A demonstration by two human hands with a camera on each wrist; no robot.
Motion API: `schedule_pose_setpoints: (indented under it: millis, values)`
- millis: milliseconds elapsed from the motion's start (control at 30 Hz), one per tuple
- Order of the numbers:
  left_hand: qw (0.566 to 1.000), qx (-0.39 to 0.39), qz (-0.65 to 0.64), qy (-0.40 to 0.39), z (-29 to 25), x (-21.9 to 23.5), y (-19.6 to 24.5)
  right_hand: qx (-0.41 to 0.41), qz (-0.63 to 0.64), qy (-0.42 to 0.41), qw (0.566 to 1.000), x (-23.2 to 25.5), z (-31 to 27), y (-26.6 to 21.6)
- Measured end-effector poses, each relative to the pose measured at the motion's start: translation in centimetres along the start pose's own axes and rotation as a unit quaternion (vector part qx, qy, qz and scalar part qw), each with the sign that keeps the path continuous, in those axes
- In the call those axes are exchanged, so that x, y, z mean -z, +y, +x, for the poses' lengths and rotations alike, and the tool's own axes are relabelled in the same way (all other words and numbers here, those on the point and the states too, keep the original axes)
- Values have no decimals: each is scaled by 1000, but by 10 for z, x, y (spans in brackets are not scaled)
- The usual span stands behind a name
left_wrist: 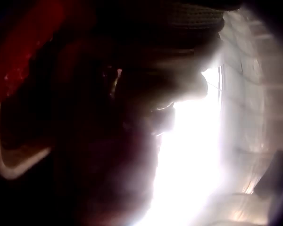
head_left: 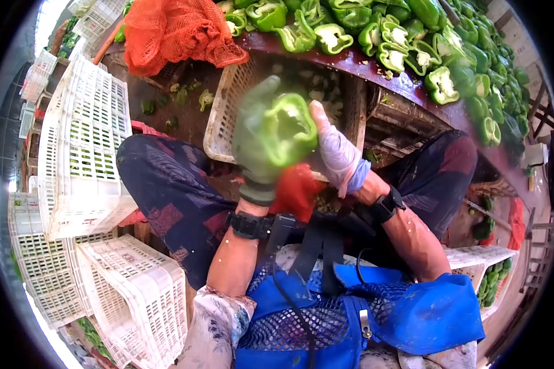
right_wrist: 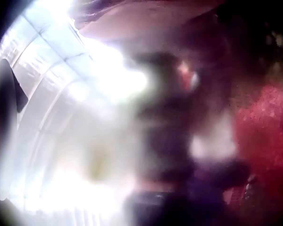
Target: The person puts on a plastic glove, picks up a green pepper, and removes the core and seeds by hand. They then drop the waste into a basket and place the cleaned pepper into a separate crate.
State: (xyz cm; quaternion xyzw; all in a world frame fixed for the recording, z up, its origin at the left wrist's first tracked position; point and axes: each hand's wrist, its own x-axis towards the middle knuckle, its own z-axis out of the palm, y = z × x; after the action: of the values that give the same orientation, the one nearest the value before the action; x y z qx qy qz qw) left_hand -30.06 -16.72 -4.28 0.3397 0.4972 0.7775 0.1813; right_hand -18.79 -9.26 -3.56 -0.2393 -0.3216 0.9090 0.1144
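In the head view a cut green pepper, its hollow inside facing the camera, is held up in front of the body. The left hand, in a grey-green glove and blurred, holds it from the left side. Close against the pepper's right edge is the right hand, in a pale lilac covering, thumb pointing up; its other fingers are mostly hidden, so its grip cannot be told. Both wrist views are too blurred and unevenly lit to show the fingers clearly.
A crate stands below the hands between the knees. Cut peppers cover the dark red table ahead, beside an orange mesh bag. White crates are stacked at the left; another crate holds green peppers at the right.
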Motion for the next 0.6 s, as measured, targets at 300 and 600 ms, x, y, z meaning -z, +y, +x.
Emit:
schedule_pose_setpoints:
  millis: [300, 600]
  values:
    - [993, -65, 82, 58, -18, -25, 13, 282, -80, -50, 955, -31, -40, -57]
    - [848, 152, -506, -37, -14, -14, 11, 493, -680, -8, 542, -49, -38, -51]
